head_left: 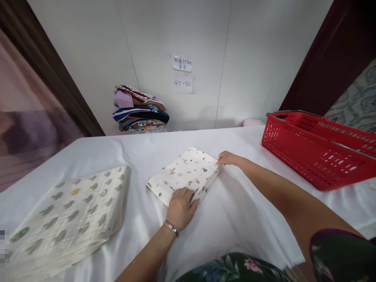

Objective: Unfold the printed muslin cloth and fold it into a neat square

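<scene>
A folded white cloth (185,168) with small scattered prints lies in the middle of the white-covered table. My right hand (227,158) pinches its right corner, where several layers show along the edge. At the near edge, my left hand (180,207) has its fingers over the top and its thumb against the side layers, gripping the cloth there. A silver bracelet (170,228) circles my left wrist. To the left lies a larger folded cream cloth (79,211) with grey shapes, touched by neither hand.
At the right stands a red perforated basket (317,149) with metal handles. Several folded fabrics form a stack (141,109) beyond the far edge of the white tablecloth (246,219). Two paper signs (182,64) are on the wall; curtains hang at the left.
</scene>
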Demonstrator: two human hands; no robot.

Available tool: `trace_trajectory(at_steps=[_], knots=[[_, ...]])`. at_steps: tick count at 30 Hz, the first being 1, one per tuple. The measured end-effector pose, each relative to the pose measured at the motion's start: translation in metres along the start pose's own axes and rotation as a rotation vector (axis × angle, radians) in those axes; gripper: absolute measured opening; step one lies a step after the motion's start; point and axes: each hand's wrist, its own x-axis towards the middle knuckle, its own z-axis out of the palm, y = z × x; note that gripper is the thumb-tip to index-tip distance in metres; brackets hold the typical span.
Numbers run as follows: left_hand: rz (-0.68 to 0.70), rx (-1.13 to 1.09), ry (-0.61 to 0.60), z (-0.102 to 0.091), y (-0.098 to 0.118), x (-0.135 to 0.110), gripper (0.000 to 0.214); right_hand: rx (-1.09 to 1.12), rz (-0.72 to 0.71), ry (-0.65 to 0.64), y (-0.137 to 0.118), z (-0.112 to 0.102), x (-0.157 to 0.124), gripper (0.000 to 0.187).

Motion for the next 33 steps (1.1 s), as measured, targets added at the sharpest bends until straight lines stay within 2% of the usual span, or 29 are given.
trace_trajectory(at_steps=[4, 8, 15, 22, 29, 33], knots=[[0.007, -0.007, 0.018, 0.001, -0.001, 0.0, 0.015, 0.046, -0.03, 0.025, -0.006, -0.008, -0.001, 0.007], [0.015, -0.012, 0.017, 0.002, -0.001, 0.0, 0.015, 0.144, -0.008, -0.019, -0.003, -0.015, -0.002, 0.006], [0.012, -0.003, 0.015, -0.001, 0.001, 0.0, 0.014, 0.183, 0.124, -0.12, 0.007, 0.001, -0.003, 0.018], [0.041, 0.04, 0.02, -0.003, 0.004, -0.001, 0.013, 0.213, 0.137, -0.138, 0.009, 0.006, -0.004, 0.019], [0.062, 0.138, -0.071, -0.006, 0.011, -0.001, 0.006, 0.315, 0.043, -0.013, 0.014, 0.012, 0.001, 0.011], [0.078, 0.148, -0.108, -0.005, 0.013, -0.002, 0.007, 0.332, 0.017, -0.003, 0.022, 0.018, 0.005, 0.014]])
